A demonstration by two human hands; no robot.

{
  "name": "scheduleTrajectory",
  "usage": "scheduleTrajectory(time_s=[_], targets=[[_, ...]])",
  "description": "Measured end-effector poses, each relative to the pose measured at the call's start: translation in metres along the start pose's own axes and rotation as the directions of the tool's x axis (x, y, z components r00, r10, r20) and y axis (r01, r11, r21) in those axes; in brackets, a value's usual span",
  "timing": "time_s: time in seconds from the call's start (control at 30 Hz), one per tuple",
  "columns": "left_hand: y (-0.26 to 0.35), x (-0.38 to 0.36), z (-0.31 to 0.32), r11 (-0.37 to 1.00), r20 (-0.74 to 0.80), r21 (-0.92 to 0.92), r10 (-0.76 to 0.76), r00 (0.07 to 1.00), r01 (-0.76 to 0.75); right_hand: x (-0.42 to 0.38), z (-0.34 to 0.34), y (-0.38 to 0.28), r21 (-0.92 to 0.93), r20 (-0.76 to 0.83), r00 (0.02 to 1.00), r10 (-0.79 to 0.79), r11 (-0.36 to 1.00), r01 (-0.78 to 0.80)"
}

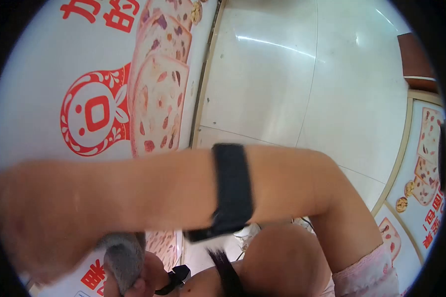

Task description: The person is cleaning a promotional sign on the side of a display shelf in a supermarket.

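Fingers of the left hand [152,273] are gripping a grey cloth [123,257]; right-hand [39,222] fingers are blurring, state undeterminable.

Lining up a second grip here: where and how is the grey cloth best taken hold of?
Probably best pinched across the rounded, bunched middle of the grey cloth, coming from the camera's side. That bulge faces us uncovered, while the left hand holds the lower end and the blurred right hand overlaps its upper left in view.
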State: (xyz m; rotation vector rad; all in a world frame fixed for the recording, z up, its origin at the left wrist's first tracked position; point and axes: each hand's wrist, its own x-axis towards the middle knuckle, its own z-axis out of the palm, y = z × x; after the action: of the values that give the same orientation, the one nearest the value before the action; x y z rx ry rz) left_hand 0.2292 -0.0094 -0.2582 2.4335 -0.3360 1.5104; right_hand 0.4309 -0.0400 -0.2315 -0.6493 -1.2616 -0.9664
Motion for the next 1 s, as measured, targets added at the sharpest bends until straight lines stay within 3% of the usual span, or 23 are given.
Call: scheduleTrajectory(time_s=[0.07,0.1,0.13,0.17,0.2,0.23,0.27,0.3,0.37,0.43,0.47,0.53,0.57,0.6,0.63,0.67,0.7,0.73,0.77,0.8,0.87,0.9,1.0], targets=[[0.01,0.01,0.02,0.884,0.136,0.396,0.213,0.967,-0.25,-0.019,0.017,-0.012,-0.01,-0.208,0.977,0.048,0.999,-0.051],[0.014,-0.002,0.025,0.935,0.13,0.325,0.105,0.986,-0.143,-0.035,0.018,-0.019,0.002,-0.21,0.977,0.038,0.999,-0.038],[0.021,-0.008,0.03,0.934,0.128,0.326,0.107,0.986,-0.144,-0.047,0.01,-0.025,-0.065,-0.162,0.982,0.102,0.991,-0.114],[0.029,-0.016,0.032,0.962,0.17,0.268,0.005,0.985,-0.052,-0.062,0.002,-0.034,-0.127,-0.122,0.977,0.173,0.974,-0.188],[0.037,-0.022,0.029,0.978,0.239,0.203,-0.097,0.966,0.048,-0.083,-0.004,-0.046,-0.137,-0.046,0.973,0.226,0.963,-0.23],[0.041,-0.025,0.033,0.973,0.208,0.21,-0.143,0.968,0.098,-0.112,-0.014,-0.054,-0.141,0.046,0.962,0.268,0.955,-0.259],[0.046,-0.021,0.022,0.968,0.515,0.219,-0.223,0.828,0.124,-0.157,-0.037,-0.071,-0.16,0.21,0.881,0.424,0.904,-0.397],[0.055,-0.027,0.026,0.956,0.533,0.273,-0.246,0.809,0.111,-0.19,-0.062,-0.09,-0.187,0.371,0.752,0.545,0.837,-0.514],[0.059,-0.042,0.034,0.941,0.544,0.328,-0.264,0.797,0.087,-0.192,-0.093,-0.11,-0.258,0.523,0.514,0.68,0.701,-0.664],[0.051,-0.067,0.035,0.967,0.594,0.199,-0.247,0.765,0.158,-0.226,-0.112,-0.136,-0.305,0.497,0.329,0.803,0.517,-0.8],[0.051,-0.071,0.04,0.98,0.61,0.175,-0.182,0.771,0.093,-0.223,-0.107,-0.141,-0.303,0.488,0.337,0.805,0.518,-0.8],[0.057,-0.074,0.044,0.973,0.572,0.216,-0.19,0.798,0.077,-0.219,-0.092,-0.15,-0.195,0.35,0.28,0.894,0.362,-0.912],[0.057,-0.076,0.041,0.971,0.514,0.198,-0.216,0.83,0.13,-0.202,-0.085,-0.149,-0.118,0.36,0.29,0.887,0.352,-0.928],[0.057,-0.077,0.039,0.967,0.449,0.18,-0.245,0.86,0.181,-0.186,-0.071,-0.141,-0.063,0.375,0.416,0.828,0.471,-0.88],[0.055,-0.066,0.039,0.962,0.454,0.248,-0.223,0.863,0.119,-0.169,-0.057,-0.126,-0.008,0.385,0.532,0.754,0.58,-0.815],[0.047,-0.059,0.045,0.982,0.313,0.146,-0.162,0.936,0.12,-0.139,-0.045,-0.114,0.044,0.312,0.653,0.691,0.676,-0.736],[0.04,-0.049,0.05,0.98,0.084,0.195,-0.045,0.996,0.028,-0.12,-0.031,-0.1,0.114,0.201,0.768,0.609,0.764,-0.635],[0.04,-0.041,0.035,0.946,0.013,0.321,-0.044,0.999,0.037,-0.103,-0.019,-0.086,0.162,0.085,0.857,0.508,0.842,-0.515],[0.032,-0.029,0.039,0.935,-0.255,0.336,-0.028,0.967,0.115,-0.075,-0.009,-0.078,0.08,0.024,0.881,0.473,0.877,-0.473],[0.024,-0.014,0.039,0.936,-0.284,0.346,0.171,0.943,-0.066,-0.058,-0.003,-0.073,-0.001,-0.031,0.902,0.43,0.903,-0.43],[0.024,0.008,0.053,0.827,-0.289,0.562,0.213,0.933,-0.015,-0.068,0.005,-0.06,-0.012,-0.082,0.919,0.385,0.922,-0.387],[0.022,0.004,0.048,0.826,-0.286,0.564,0.21,0.935,-0.013,-0.075,0.006,-0.055,-0.016,-0.134,0.935,0.328,0.943,-0.333],[0.014,-0.024,0.029,0.911,0.092,0.373,0.153,0.984,-0.177,-0.142,-0.03,-0.068,-0.119,-0.027,0.799,0.6,0.792,-0.599]])
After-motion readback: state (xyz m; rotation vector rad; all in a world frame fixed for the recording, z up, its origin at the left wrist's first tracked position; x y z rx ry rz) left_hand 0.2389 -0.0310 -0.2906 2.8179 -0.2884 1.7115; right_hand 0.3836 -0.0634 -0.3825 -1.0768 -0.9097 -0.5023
